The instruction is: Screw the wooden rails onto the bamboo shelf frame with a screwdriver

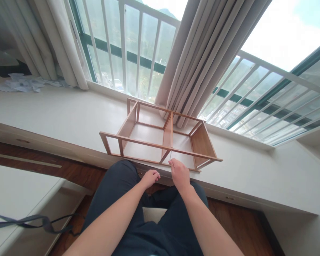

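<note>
A wooden shelf frame (166,148) lies on its side on the white window ledge, with thin reddish-brown rails and panels across its ends and middle. My right hand (180,175) is at its near side, just below the middle panel (168,132). Thumb and forefinger are pinched there around something thin, too small to name. Over my lap, left of the right hand and apart from the frame, my left hand (150,179) is closed with its fingers curled. Whatever it may hold is hidden.
White paper scraps (22,83) lie on the ledge at far left. A grey curtain (200,53) hangs behind the frame, before barred windows. Dark straps (40,220) cross a white surface at lower left. Drawer fronts run under the ledge edge, near my knees.
</note>
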`<state>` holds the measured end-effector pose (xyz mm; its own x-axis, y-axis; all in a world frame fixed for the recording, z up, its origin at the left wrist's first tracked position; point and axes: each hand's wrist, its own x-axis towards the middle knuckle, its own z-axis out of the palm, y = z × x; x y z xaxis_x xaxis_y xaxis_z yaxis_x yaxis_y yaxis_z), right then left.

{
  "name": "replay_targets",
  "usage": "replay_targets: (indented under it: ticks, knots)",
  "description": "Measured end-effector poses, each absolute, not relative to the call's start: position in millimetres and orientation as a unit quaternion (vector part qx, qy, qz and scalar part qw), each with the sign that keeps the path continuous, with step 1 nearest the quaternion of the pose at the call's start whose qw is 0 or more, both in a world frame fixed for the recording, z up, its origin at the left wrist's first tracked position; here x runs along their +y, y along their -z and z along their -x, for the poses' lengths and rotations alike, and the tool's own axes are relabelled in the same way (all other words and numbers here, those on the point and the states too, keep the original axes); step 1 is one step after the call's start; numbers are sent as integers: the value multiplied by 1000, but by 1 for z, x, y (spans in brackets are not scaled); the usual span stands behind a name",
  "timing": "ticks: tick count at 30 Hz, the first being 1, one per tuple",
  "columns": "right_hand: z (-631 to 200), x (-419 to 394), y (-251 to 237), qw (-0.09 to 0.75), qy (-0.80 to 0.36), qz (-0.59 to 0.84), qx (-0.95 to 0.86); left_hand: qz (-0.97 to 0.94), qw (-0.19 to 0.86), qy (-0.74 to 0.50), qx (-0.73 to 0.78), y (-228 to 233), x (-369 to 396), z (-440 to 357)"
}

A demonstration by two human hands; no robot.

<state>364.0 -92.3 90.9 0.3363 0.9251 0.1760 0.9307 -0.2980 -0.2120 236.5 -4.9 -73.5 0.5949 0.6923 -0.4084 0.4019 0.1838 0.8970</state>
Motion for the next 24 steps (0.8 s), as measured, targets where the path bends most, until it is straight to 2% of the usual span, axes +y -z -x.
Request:
replay_targets:
  ticks: [4, 17, 24]
  knots:
    - [-365, -93, -97, 113, 6, 811, -574, -631, 629, -112, 439, 73, -6, -237]
    - [-364, -80, -146, -74, -14, 782, -619, -639, 623, -103, 439, 77, -8, -236]
    - [-364, -81, -157, -91, -5, 783, -615, -647, 620, -102, 433, 73, -8, -236]
